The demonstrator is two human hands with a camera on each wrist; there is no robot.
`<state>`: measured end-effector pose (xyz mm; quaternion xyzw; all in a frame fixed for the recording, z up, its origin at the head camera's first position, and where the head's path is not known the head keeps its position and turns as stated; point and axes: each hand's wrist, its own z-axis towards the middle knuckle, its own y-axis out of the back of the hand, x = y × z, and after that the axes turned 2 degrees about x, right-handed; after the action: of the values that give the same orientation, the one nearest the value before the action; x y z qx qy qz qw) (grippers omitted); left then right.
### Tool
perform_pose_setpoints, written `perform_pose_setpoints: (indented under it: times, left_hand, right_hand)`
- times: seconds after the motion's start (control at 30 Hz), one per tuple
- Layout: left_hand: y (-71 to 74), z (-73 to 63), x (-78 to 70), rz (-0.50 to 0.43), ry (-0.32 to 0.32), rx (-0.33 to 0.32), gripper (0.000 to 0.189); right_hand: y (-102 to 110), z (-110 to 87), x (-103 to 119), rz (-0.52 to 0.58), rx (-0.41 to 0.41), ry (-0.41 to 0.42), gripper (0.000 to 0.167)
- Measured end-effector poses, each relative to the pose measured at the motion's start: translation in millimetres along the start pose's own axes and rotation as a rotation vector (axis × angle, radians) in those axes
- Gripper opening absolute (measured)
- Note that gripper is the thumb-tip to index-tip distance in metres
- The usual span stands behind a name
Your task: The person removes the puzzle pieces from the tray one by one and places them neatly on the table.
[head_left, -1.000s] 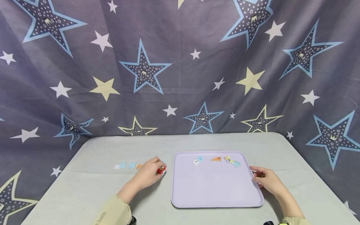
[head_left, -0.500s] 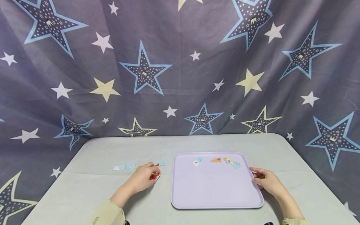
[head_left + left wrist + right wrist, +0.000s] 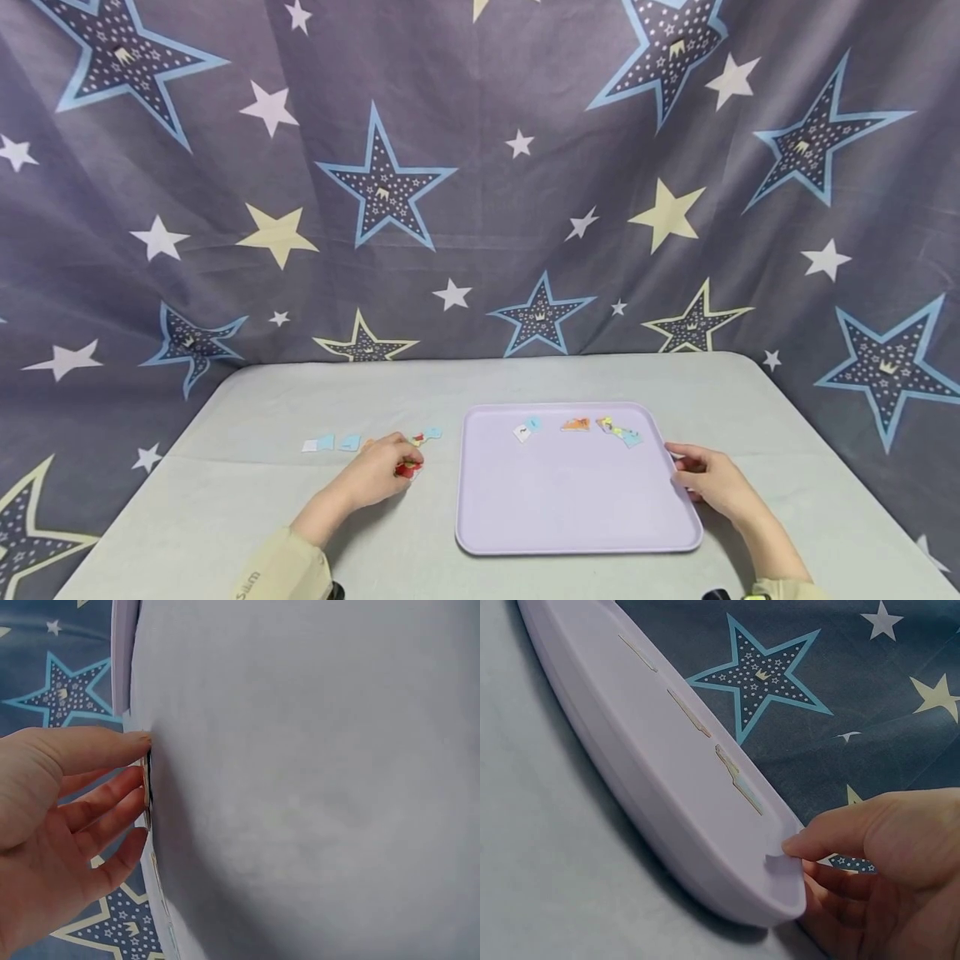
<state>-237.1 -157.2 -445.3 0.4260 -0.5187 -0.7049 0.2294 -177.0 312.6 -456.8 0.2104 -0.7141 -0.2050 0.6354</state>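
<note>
One thin, light, stiff puzzle piece [image 3: 408, 469] sits pinched by its edges in the left hand's [image 3: 372, 477] grip, best lifted there.

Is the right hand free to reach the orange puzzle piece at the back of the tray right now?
Probably yes. The right hand only rests on the tray rim, and bare tray floor lies between it and the orange piece.
</note>
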Motion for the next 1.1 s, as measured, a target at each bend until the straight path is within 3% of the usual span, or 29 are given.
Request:
perform_pose_setpoints:
  times: [0.3,0.47,0.73,0.93,1.1]
  left_hand:
    - [3.1,4.8,-4.4,0.023,0.038,0.026,0.029]
    - [5.0,12.4,-13.7,0.022,0.019,0.044,0.029]
    - [3.3,34.5,-33.1,0.005,-0.067,0.030,0.029]
    - [-6.4,54.1,-50.9,0.033,-0.087,0.005,0.030]
    - [-15.3,66.4,-63.8,0.043,-0.073,0.029,0.031]
  right_hand:
    - [-0.1,0.4,0.8,0.010,-0.001,0.011,0.051]
    - [-0.4,0.7,0.1,0.015,-0.002,0.008,0.051]
    - [0.4,0.1,-0.1,0.015,-0.004,-0.002,0.051]
    - [0.4,0.0,-0.6,0.019,-0.007,0.000,0.051]
    - [0.2,0.5,0.0,0.012,-0.010,-0.001,0.051]
